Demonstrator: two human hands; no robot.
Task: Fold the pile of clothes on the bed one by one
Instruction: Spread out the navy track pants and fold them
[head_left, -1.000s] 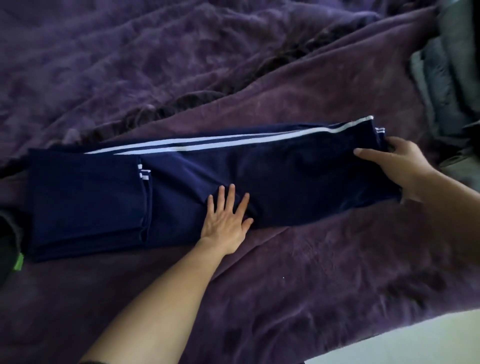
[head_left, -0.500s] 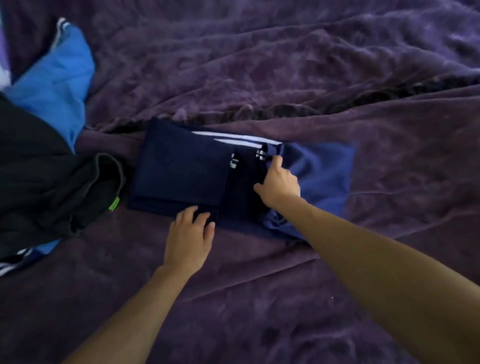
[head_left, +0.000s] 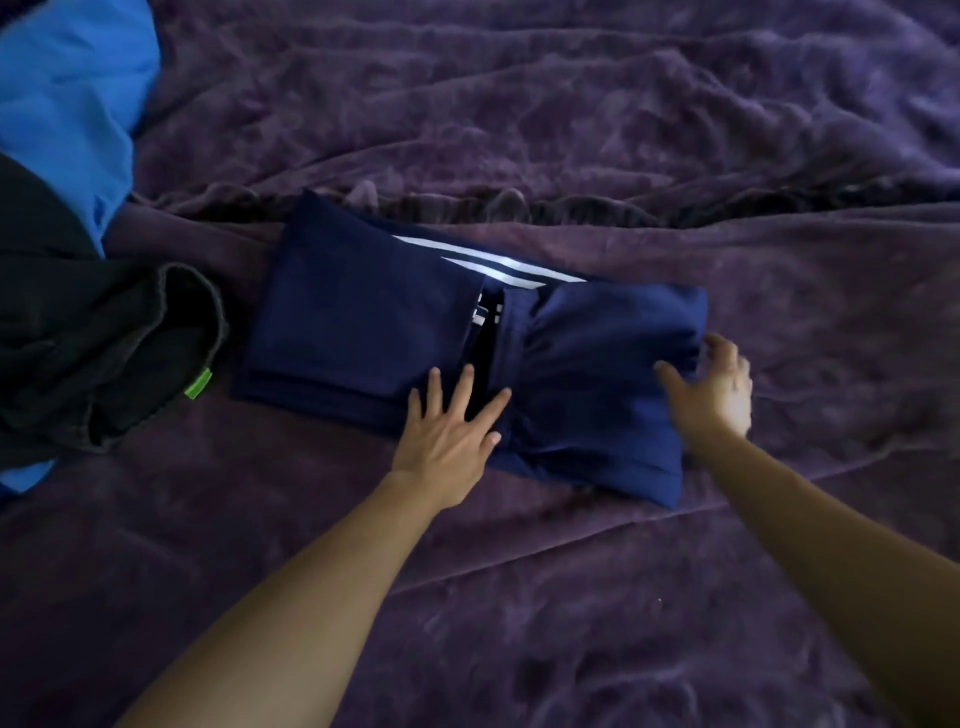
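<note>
Navy track pants (head_left: 363, 332) lie across the middle of a rumpled purple blanket (head_left: 571, 130) that covers the bed. They are folded into a long, flat packet. The left end is turned in as a smooth, square panel. The right end is turned in as a puffier, creased panel, and the two meet at a dark seam near the centre. Two white side stripes (head_left: 498, 267) show along the far edge, with small white marks at the seam.

The left hand (head_left: 447, 441) lies flat on the near edge at that seam, fingers spread and straight, pressing the cloth and holding nothing. The right hand (head_left: 717, 389) is at the right fold with its fingers over the edge. It is blurred, so I cannot tell whether it grips.

To the left lie a crumpled black garment (head_left: 104, 353) with a green tag (head_left: 199, 387) and a bright blue garment (head_left: 62, 104).
</note>
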